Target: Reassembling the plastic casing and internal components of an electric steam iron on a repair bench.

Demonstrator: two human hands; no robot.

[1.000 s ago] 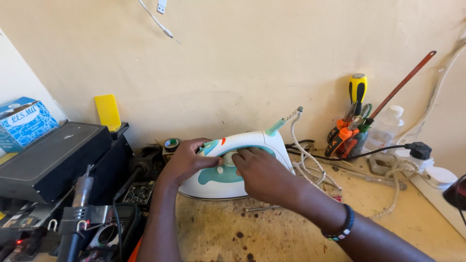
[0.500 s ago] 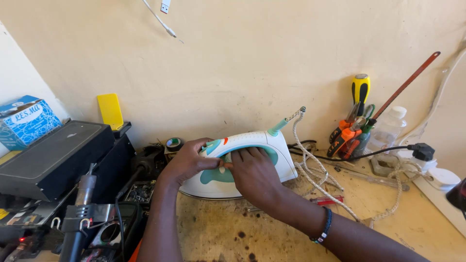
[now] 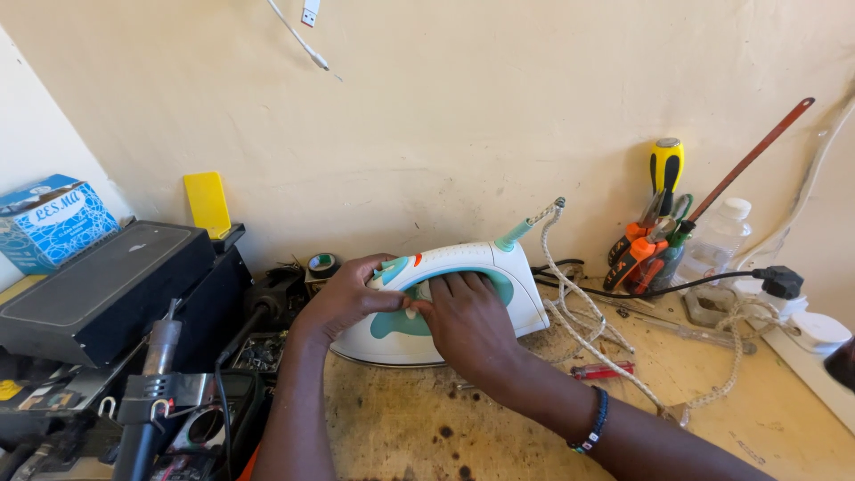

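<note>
I am gripping the white-and-teal plastic clothes iron point(image 3: 445, 303) with my left hand point(image 3: 347, 298) and right hand point(image 3: 468, 325) on the stained wooden workbench point(image 3: 499, 419), casing unopened, red-handled screwdriver point(image 3: 604, 370) lying untouched

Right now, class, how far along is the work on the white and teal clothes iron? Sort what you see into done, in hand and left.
Done: the white and teal plastic clothes iron lies on its side on the stained wooden bench, unplugged-looking braided cord loose. In hand: left hand steadies the nose, right hand presses the handle area. Left: casing looks closed; the red-handled screwdriver lies untouched.
</note>
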